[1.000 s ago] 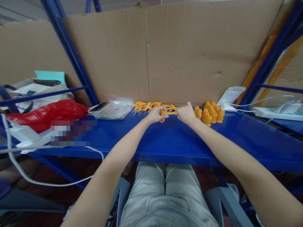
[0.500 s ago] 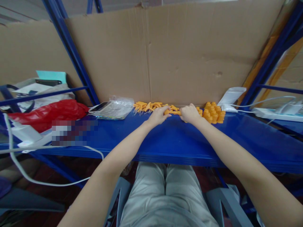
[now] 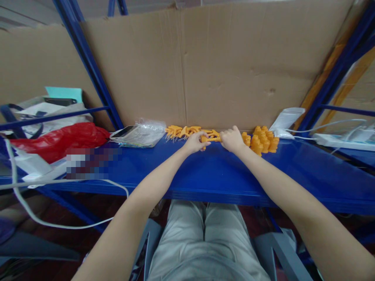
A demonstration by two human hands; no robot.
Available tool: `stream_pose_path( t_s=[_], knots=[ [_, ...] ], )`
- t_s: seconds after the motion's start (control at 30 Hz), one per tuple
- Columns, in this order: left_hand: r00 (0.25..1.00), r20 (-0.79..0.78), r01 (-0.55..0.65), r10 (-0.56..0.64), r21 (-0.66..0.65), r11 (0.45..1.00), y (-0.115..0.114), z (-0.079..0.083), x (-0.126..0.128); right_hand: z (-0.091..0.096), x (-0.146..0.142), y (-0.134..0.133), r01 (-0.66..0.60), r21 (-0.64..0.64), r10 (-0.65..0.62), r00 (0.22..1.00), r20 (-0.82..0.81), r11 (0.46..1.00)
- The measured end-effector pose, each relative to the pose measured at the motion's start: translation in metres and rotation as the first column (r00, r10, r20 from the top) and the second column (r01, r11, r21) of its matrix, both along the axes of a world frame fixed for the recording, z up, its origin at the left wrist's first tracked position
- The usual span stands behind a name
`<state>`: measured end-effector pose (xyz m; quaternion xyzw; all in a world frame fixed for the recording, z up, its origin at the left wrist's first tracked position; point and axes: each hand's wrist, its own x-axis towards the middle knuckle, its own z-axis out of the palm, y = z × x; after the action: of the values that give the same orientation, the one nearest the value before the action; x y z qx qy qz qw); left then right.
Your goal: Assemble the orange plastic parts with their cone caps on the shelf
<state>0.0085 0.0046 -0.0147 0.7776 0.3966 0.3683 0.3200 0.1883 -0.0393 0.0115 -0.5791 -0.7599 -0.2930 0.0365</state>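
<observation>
My left hand (image 3: 194, 143) is closed around a small orange piece (image 3: 204, 139), which pokes out between thumb and fingers above the blue shelf. Just to its right is my right hand (image 3: 232, 139), fingers curled in and knuckles up. An orange bit (image 3: 216, 139) shows at its fingertips, but the fingers hide what they grip. Behind the left hand lies a loose heap of slim orange pieces (image 3: 175, 131) with small silvery bits along its front. Chunky orange figures (image 3: 265, 140) stand grouped to the right of my right hand.
The blue shelf (image 3: 205, 175) ends at a cardboard wall (image 3: 222, 70). On the left lie a clear plastic bag (image 3: 146, 134), a phone (image 3: 124, 132), a red bag (image 3: 64, 140) and a white cable (image 3: 58, 225). A white power strip (image 3: 345, 142) sits at right.
My right hand has shifted slightly left, uncovering more of the orange figures beside it. The left hand has turned a little, and more of its orange piece shows.
</observation>
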Motion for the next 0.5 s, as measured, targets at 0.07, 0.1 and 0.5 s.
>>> stream_pose_path(
  t_s=[0.07, 0.1, 0.5],
  knots=[
    [1.000, -0.006, 0.015, -0.015, 0.019, 1.000, 0.002, -0.001, -0.001, 0.000, -0.001, 0.000, 0.016, -0.038, -0.016, 1.000, 0.007, 0.999],
    [1.000, -0.014, 0.023, -0.022, 0.037, 0.999, 0.002, -0.001, -0.001, 0.001, -0.002, -0.001, 0.022, -0.053, -0.021, 1.000, 0.008, 0.998],
    [0.961, -0.251, 0.036, 0.111, 0.514, 0.857, -0.005, 0.006, -0.005, 0.007, 0.003, -0.004, 0.056, -0.129, -0.056, 0.998, 0.000, 0.990]
  ],
)
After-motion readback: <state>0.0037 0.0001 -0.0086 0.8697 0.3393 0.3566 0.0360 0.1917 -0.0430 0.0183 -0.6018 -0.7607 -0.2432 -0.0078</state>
